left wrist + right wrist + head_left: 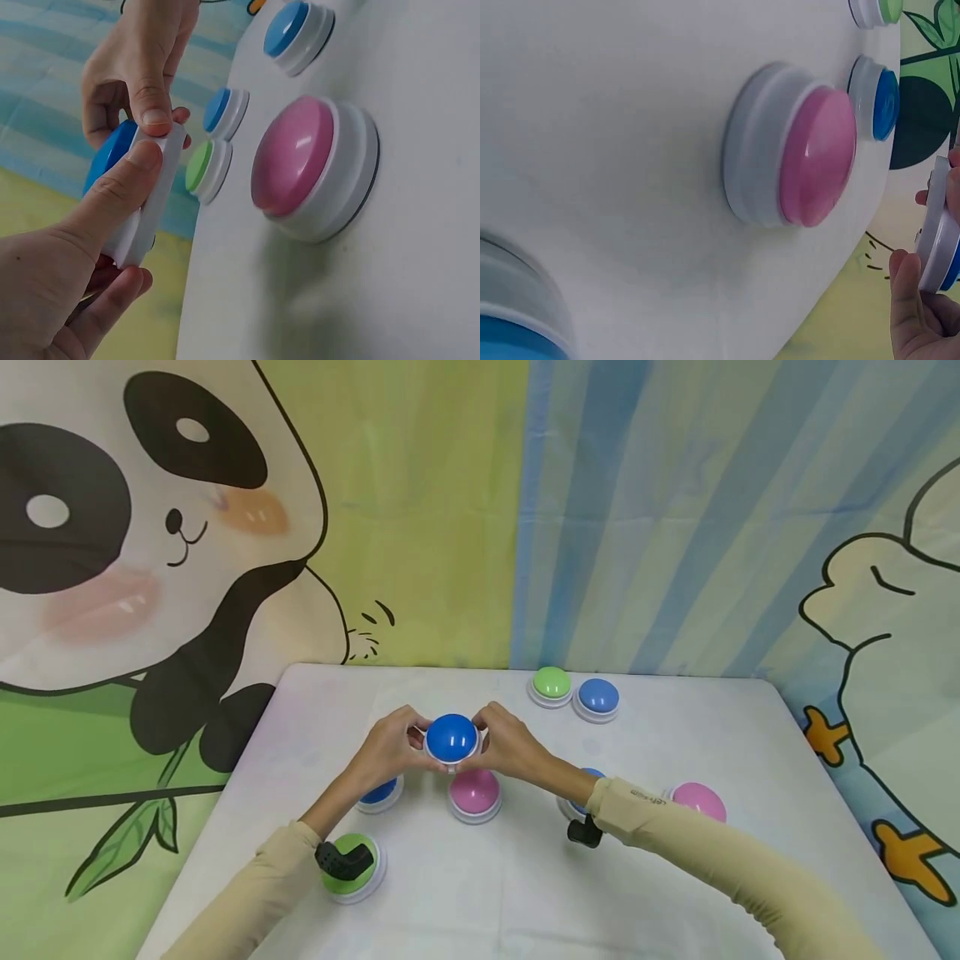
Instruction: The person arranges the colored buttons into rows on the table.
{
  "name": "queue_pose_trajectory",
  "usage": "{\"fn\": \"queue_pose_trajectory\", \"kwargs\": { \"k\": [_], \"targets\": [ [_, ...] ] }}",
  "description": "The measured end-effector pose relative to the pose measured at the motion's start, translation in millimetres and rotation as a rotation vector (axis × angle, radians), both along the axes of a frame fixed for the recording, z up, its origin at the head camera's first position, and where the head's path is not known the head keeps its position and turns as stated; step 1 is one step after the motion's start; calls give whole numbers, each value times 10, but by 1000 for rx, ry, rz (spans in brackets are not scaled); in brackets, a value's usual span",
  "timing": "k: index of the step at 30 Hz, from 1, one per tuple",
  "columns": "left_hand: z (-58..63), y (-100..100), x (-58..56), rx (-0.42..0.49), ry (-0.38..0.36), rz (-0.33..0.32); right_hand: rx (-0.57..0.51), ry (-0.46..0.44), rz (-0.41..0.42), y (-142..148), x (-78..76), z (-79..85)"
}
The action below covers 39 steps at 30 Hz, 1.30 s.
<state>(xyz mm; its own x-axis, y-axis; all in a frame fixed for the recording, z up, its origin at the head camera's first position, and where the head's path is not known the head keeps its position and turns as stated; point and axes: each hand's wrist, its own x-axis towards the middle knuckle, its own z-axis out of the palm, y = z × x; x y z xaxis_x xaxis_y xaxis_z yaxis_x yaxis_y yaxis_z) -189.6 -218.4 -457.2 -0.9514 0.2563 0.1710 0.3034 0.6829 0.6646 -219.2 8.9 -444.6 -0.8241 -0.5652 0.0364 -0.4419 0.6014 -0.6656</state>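
Observation:
Both hands hold one blue push button (452, 737), a glossy dome on a white round base, lifted above the table at the middle. My left hand (390, 745) pinches its left side, thumb (124, 180) along the white base and fingers beneath in the left wrist view. From the other side my right hand (512, 745) grips the rim, its thumb near the left thumb. Just below the held button in the head view, a pink button (475, 792) sits on the table. At the right wrist view's edge, my right hand (922, 319) shows only partly.
On the white table (525, 877), a green button (552, 682) and a blue button (599, 696) stand at the back. Another blue one (380, 793) and a green one (352, 864) lie by the left arm. A pink button (699, 801) is partly behind the right sleeve.

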Motion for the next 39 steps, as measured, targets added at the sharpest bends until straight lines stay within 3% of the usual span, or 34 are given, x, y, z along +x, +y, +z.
{"fn": "queue_pose_trajectory", "kwargs": {
  "k": [9,18,26,32,39],
  "targets": [
    [40,175,202,16,24,-37,-41,2,-21,185,268,10],
    [-40,272,521,-3,24,-57,-8,10,12,284,566,2],
    [-66,377,772,12,49,-77,-48,8,48,389,806,-35],
    [-157,440,945,11,49,-102,-54,0,57,463,1005,-136],
    [-260,484,1071,9,16,-93,-40,-24,72,498,1120,-236]
  ]
}}
